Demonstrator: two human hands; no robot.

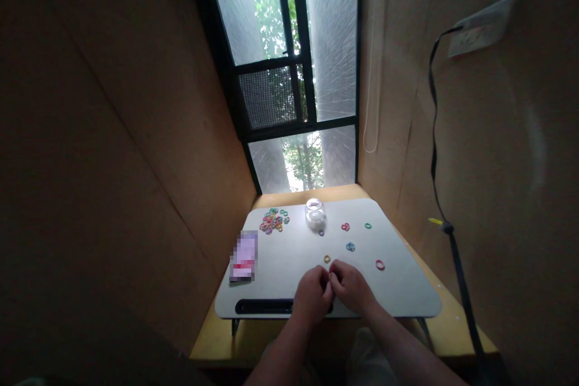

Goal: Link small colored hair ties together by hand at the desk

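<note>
My left hand and my right hand meet over the front of the white lap table, fingertips pinched together. A tiny yellowish bit shows between them, too small to name. Just beyond the fingers lies a yellow ring that looks like a small hair tie. Around it rest a blue-grey bunch of rings, a pink ring, a red ring bunch, a green ring and a purple ring. Further left is a pile of mixed coloured rings.
A clear round container stands at the back of the table. On the left lies a blurred-out pinkish flat object. A black slot runs along the front edge. Walls flank both sides, and a black cord hangs at right.
</note>
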